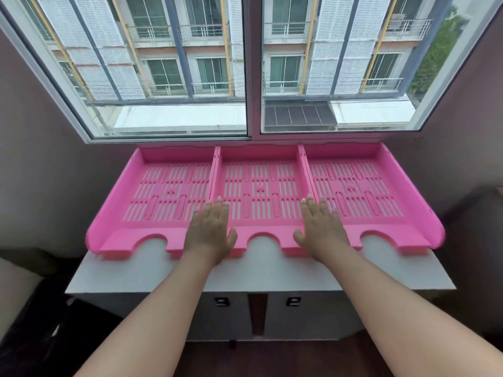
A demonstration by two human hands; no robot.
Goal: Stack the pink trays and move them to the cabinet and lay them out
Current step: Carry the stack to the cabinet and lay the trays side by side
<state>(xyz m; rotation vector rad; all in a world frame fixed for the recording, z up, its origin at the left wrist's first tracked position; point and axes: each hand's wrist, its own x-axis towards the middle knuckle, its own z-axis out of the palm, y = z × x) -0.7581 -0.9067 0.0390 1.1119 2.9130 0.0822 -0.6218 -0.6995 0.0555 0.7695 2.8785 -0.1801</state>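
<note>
Three pink slotted trays lie side by side on the white cabinet top (pixel 261 270), under the window: a left tray (pixel 152 191), a middle tray (pixel 261 186) and a right tray (pixel 362 189). My left hand (pixel 211 232) lies flat, fingers together, over the wall between the left and middle trays near their front edge. My right hand (pixel 321 229) lies flat over the wall between the middle and right trays. Neither hand grips anything.
A large window (pixel 249 66) rises right behind the trays. Brownish walls close in on both sides. The cabinet front has two doors with dark handles (pixel 221 302) and a gap between them. The dark floor lies below.
</note>
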